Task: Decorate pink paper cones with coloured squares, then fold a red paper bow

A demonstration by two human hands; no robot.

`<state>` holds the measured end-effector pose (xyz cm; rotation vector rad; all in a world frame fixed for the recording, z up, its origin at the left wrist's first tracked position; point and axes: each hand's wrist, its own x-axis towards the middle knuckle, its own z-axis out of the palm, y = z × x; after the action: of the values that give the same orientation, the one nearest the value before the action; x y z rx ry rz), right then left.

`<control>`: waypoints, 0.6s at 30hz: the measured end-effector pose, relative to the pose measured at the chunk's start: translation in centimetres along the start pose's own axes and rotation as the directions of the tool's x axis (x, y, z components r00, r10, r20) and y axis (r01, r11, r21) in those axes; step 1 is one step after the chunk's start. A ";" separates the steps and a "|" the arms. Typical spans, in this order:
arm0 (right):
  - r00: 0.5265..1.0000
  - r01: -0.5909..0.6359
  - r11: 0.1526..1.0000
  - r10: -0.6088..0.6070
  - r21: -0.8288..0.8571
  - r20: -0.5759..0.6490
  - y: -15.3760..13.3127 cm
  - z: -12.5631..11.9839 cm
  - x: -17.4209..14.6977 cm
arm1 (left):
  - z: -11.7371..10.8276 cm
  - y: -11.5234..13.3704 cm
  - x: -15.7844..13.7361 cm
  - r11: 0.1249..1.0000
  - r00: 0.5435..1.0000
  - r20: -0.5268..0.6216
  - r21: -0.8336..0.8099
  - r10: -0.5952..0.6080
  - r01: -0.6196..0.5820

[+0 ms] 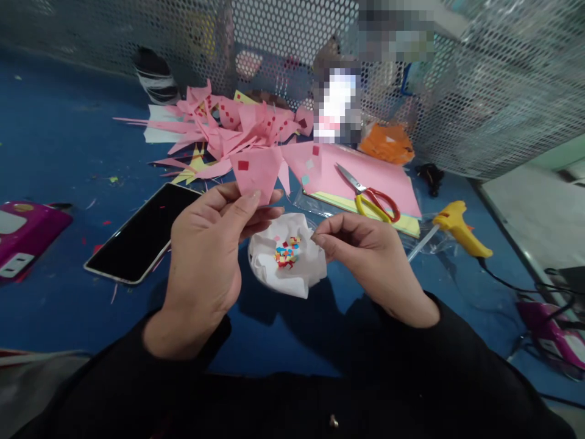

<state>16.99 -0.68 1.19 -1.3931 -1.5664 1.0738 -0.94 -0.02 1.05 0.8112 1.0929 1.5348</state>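
My left hand (pixel 203 256) pinches a piece of pink paper (pixel 260 175) between thumb and fingers; a red square sits on the paper's left part. Just right of the bowl, my right hand (pixel 365 256) is closed in a pinch, and whatever its fingertips hold is too small to make out. Between the hands stands a small round bowl (pixel 267 281) lined with white tissue (pixel 299 286). On the tissue lies a little heap of coloured paper bits (pixel 286 257), red, blue, yellow and orange.
Behind are a pile of pink cut paper (pixel 242 125), pink sheets (pixel 388 183) under red-and-yellow scissors (pixel 372 198), and an orange bundle (pixel 387 143). A phone (pixel 144 231) lies left. At right rests a corded yellow glue gun (pixel 461 228). Perforated metal mesh (pixel 292 27) borders the back.
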 end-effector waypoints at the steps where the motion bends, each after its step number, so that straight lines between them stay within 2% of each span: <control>1: 1.000 -0.019 0.999 0.020 0.040 -0.021 0.1 0.0 0.2 | 0.0 0.0 0.1 1.000 1.000 -0.003 0.004 0.000 0.000; 3: 0.996 -0.017 0.998 0.023 0.068 -0.089 0.4 -0.1 0.7 | -0.1 -0.1 0.2 1.000 1.000 -0.008 0.011 0.006 -0.006; 8: 0.970 0.004 1.000 -0.003 0.004 -0.245 2.1 -0.4 2.3 | 0.0 -0.2 0.4 1.000 1.000 -0.027 0.001 0.015 -0.015; 13: 0.965 -0.038 0.999 0.041 0.015 -0.260 3.6 -0.6 3.2 | 0.1 -0.1 0.4 1.000 0.999 -0.032 0.003 0.006 -0.006; 18: 0.967 -0.026 0.999 0.033 0.031 -0.252 4.5 -0.4 3.7 | 0.1 -0.1 0.3 1.000 0.999 -0.033 0.008 0.008 -0.008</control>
<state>18.50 3.29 -2.82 -1.4761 -1.3460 0.8920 -0.91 0.24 0.96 0.7991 1.1214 1.5565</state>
